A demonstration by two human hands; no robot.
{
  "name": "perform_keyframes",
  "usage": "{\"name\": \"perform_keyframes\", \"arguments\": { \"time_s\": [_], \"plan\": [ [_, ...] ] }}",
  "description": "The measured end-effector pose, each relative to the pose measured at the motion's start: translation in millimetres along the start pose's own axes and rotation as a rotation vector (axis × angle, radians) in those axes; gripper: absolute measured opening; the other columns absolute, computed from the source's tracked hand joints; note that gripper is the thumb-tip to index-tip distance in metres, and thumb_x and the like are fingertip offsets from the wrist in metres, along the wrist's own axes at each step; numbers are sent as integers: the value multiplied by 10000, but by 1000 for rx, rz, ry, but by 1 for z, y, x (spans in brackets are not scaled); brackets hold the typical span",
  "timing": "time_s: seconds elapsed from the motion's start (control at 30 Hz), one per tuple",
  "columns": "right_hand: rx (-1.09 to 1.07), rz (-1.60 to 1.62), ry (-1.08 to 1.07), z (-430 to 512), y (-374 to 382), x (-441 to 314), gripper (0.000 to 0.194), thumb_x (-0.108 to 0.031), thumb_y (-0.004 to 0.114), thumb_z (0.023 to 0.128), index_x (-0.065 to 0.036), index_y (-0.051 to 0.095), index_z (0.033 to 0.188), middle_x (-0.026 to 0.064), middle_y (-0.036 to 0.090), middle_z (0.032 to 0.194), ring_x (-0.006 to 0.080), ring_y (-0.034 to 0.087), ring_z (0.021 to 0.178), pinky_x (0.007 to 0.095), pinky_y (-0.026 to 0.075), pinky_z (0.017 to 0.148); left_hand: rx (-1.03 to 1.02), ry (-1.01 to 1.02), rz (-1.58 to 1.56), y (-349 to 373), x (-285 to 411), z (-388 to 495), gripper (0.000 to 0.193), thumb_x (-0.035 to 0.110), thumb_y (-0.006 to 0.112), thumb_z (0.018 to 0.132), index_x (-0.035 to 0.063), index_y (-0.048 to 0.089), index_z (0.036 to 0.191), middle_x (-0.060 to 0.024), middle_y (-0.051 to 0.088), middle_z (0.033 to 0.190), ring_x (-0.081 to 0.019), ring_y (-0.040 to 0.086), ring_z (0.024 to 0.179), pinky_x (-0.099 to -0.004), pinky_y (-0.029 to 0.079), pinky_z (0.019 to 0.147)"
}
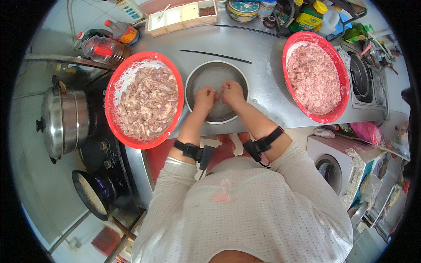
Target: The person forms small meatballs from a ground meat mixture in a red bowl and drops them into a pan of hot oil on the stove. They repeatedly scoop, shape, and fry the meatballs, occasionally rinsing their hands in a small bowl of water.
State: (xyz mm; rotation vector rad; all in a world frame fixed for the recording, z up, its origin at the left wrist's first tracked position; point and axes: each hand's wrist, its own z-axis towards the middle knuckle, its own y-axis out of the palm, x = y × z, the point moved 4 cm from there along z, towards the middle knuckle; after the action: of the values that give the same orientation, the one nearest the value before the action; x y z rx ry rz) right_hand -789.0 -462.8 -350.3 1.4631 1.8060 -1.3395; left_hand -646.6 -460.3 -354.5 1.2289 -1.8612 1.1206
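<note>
A round metal basin (210, 69) holding cloudy liquid stands on the steel counter in front of me. Over it my left hand (206, 98) and my right hand (232, 92) are close together, fingers curled inward; whether anything small is between the fingers cannot be told. Left of the basin, a red plastic basin (111, 98) holds pieces of raw meat (148, 102). On the right, a second red basin (343, 79) is filled with pink minced meat (314, 79). Behind the metal basin lies a thin black stick (215, 56).
On the left, a black gas stove (113, 154) carries a lidded steel pot (65, 121) and a frying pan (90, 195) over a flame. A seasoning box (181, 18), bottles (107, 49) and tins (243, 11) line the counter's back. A sink (363, 79) is at right.
</note>
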Motion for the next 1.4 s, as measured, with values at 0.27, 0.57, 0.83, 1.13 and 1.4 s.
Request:
{"name": "perform_keyframes", "arguments": {
  "time_s": [0.27,0.57,0.83,1.13,1.4],
  "plan": [
    [-58,-86,-324,-42,-30,-35,216,-66,498,887,-36,645,1043,136,665,1027,259,635,951,336,484,837,16,-77,-415,-8,19,-17,185,65,572,887,11,622,1057,-92,651,963,-184,647,816,-294,526,698],
    [-531,853,77,-62,-58,-58,327,-219,427,984,-25,506,1235,126,587,1184,229,576,1070,379,483,887,-295,-205,-1157,-32,70,-58,689,541,299,962,-51,434,1287,-226,489,1305,-350,477,1217,-500,383,1032],
    [-609,902,74,-70,-59,-77,429,-330,431,986,-18,467,1279,136,557,1227,227,559,1078,388,468,901,-373,-153,-1302,-43,90,-70,928,736,187,877,-38,377,1354,-231,436,1369,-374,430,1260,-536,341,1050],
    [-105,185,41,-29,-22,-28,305,-171,502,938,21,578,1164,153,612,1142,206,588,1030,323,479,869,-217,-276,-941,-35,63,-54,942,817,148,814,159,237,1483,-171,273,1496,-378,358,1291,-553,254,1060],
    [-622,870,89,-63,-4,-72,263,-197,486,944,7,602,1062,98,641,1004,180,604,933,306,494,770,-213,-365,-1121,-10,40,-26,902,789,194,842,137,311,1455,-132,528,1242,-285,507,1108,-458,407,936]
  ]
}}
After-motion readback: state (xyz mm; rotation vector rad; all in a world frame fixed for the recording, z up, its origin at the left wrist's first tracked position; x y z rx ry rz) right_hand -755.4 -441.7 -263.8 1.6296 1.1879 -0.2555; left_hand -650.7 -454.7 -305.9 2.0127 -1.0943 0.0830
